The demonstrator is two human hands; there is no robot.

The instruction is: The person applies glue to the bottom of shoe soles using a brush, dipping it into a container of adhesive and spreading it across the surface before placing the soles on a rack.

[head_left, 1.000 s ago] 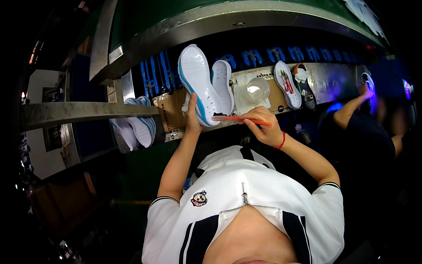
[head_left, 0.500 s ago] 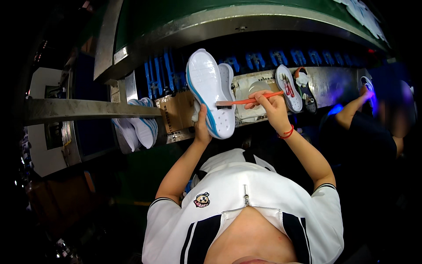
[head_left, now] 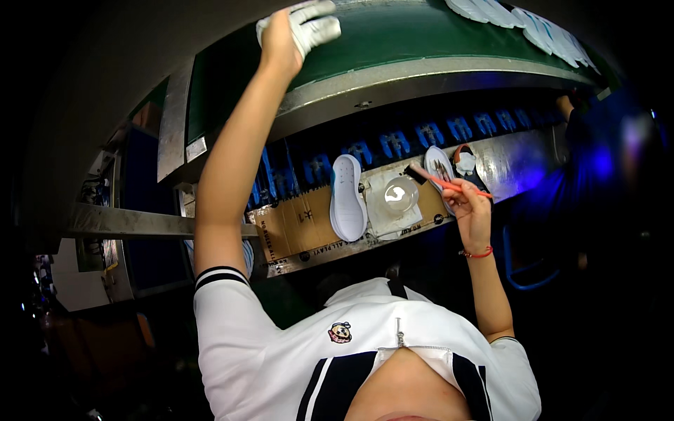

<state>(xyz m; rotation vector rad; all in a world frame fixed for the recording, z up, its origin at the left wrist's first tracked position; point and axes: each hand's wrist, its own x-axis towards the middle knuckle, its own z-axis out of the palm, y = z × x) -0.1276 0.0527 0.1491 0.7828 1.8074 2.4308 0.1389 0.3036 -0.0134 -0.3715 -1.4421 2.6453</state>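
Holding a red brush is the right hand.

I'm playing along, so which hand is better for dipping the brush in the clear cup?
Probably the right hand: it holds the brush, bristles close to the clear cup. The left hand is over the green tabletop.

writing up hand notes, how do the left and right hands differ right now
The left hand wears a white glove on its fingers; the right hand is bare. The left hand's fingers extend, nothing visibly held; the right hand grips a red-handled brush. The left hand is up over the green surface; the right hand is lower.
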